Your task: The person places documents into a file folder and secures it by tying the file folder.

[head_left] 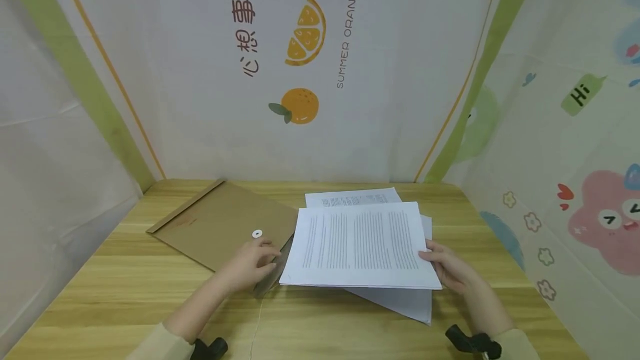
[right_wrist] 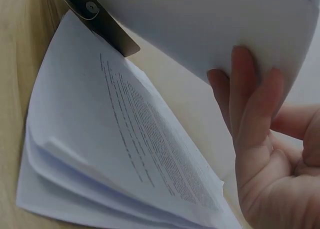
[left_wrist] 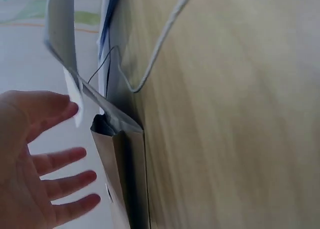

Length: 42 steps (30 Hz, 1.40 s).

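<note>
My right hand [head_left: 450, 266] holds a stack of printed sheets [head_left: 361, 244] by its right edge, thumb on top and fingers spread underneath. The sheets are raised, and their left end overlaps the mouth of a brown paper envelope [head_left: 215, 218]. In the right wrist view the envelope's flap [right_wrist: 107, 29], with a round button, shows below the held sheets. My left hand [head_left: 248, 264] is over the envelope near its mouth, fingers apart and gripping nothing. In the left wrist view the envelope's mouth [left_wrist: 117, 129] gapes, with the left fingertips beside it.
More printed papers [right_wrist: 120, 134] lie in a loose pile on the wooden table [head_left: 310, 332], beneath the held sheets. A thin white string [head_left: 256, 329] trails from the envelope flap toward the front. Printed cloth walls [head_left: 200, 126] stand at the back and both sides.
</note>
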Available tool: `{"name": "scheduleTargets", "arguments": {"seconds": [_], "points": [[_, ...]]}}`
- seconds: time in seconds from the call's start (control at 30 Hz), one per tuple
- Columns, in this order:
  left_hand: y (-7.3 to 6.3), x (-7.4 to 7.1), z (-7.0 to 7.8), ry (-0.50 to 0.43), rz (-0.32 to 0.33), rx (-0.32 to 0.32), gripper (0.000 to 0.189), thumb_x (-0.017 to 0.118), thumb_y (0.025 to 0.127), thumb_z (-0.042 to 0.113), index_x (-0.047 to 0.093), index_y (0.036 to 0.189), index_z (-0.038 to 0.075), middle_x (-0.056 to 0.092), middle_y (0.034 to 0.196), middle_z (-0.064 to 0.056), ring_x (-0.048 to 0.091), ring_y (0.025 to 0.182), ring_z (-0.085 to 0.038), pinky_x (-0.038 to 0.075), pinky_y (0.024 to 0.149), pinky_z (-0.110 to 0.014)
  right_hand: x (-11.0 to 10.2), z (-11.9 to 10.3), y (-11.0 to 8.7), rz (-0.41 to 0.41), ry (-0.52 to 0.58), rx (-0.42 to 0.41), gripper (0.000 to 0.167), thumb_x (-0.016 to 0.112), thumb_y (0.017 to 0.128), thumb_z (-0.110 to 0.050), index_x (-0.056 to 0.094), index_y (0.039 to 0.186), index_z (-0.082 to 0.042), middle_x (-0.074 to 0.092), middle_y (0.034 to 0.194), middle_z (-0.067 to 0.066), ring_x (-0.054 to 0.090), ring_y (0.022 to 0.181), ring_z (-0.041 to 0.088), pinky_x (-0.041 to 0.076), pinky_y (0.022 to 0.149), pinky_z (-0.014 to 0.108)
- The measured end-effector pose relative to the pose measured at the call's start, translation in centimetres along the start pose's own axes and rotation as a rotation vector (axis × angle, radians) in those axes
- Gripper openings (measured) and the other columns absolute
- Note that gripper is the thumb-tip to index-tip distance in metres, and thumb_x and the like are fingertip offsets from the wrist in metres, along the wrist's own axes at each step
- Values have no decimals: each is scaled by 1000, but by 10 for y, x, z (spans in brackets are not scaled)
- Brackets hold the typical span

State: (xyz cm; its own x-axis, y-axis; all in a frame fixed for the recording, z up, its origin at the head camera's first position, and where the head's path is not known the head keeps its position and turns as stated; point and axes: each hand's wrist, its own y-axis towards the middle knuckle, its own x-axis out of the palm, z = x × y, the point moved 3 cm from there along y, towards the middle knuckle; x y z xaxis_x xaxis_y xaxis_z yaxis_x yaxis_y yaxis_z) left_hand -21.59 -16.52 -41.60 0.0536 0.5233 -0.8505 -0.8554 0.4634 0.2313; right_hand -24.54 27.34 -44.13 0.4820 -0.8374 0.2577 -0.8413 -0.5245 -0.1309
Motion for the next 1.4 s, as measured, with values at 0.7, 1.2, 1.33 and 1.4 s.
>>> {"name": "scheduleTargets", "arguments": {"seconds": [0.7,1.2,1.33,1.4], "points": [[-17,9,18,450,97,20,31,73,79,-2,64,108,6,59,85,-14,58,61,-28,50,47,-39,-7,5,-8,-77,31,32,34,36,101,-3,45,134,-4,64,117,11,63,106,26,53,86,37],[-19,8,20,598,191,8,32,73,72,-10,65,103,-11,63,106,-27,67,84,-36,57,59,-37,-6,7,-12,-119,78,61,33,35,100,0,56,123,-14,65,115,13,64,104,26,53,86,37],[-22,7,22,603,218,8,32,71,76,-9,65,107,-11,62,112,-28,66,89,-38,57,58,-38,-3,10,-11,-133,69,57,34,34,100,1,53,125,-13,64,116,12,63,106,27,52,87,38],[-23,7,23,608,233,7,33,70,76,-8,64,109,-11,62,114,-28,66,91,-37,57,58,-38,-1,12,-10,-133,59,56,34,34,101,1,51,128,-12,64,118,12,62,107,27,51,88,38]]}}
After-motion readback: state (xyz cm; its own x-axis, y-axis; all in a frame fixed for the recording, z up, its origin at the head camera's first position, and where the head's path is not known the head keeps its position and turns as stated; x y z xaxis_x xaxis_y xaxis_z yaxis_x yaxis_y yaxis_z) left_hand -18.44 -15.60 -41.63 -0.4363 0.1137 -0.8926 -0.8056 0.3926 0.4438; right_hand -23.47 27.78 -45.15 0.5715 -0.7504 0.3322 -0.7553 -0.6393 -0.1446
